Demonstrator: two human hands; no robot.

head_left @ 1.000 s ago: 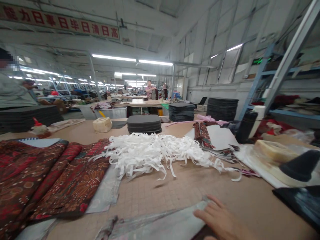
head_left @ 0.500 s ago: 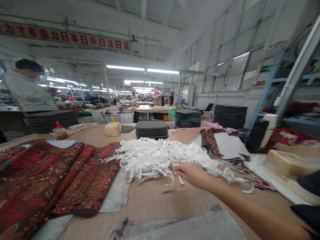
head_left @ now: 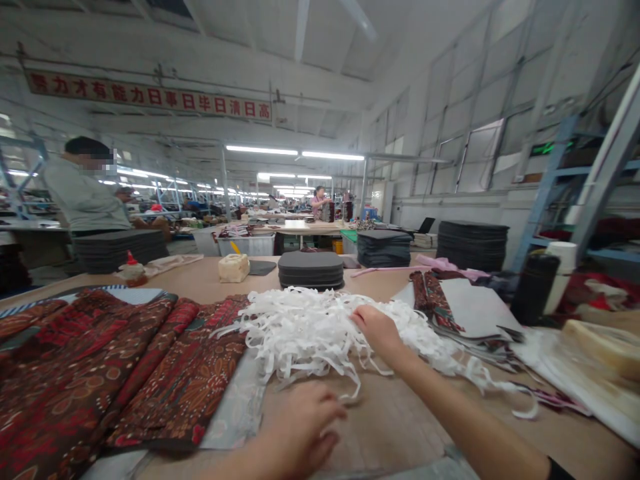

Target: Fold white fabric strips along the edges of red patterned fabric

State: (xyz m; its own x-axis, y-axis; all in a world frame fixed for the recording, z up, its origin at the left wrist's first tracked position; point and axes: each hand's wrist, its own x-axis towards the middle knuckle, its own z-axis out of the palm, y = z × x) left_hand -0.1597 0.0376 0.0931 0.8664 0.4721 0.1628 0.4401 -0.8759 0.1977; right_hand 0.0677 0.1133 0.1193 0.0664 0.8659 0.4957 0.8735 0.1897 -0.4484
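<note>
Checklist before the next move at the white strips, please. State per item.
1. Both hands in view: ok. Right hand at the heap of tangled white fabric strips, left hand nearer the camera.
2. Strip gripped in the right fingers: cannot tell, fingertips hidden.
3. Left hand clear of strips: cannot tell; it is blurred, near a loose end.
4. Strips separated: not ok, they overlap and loop together.
5. Strips off the brown-and-red patterned fabric: not ok, some ends lie over its edge.
6. Clear bottle with red pointed tip upright, away from both hands: ok.
</note>
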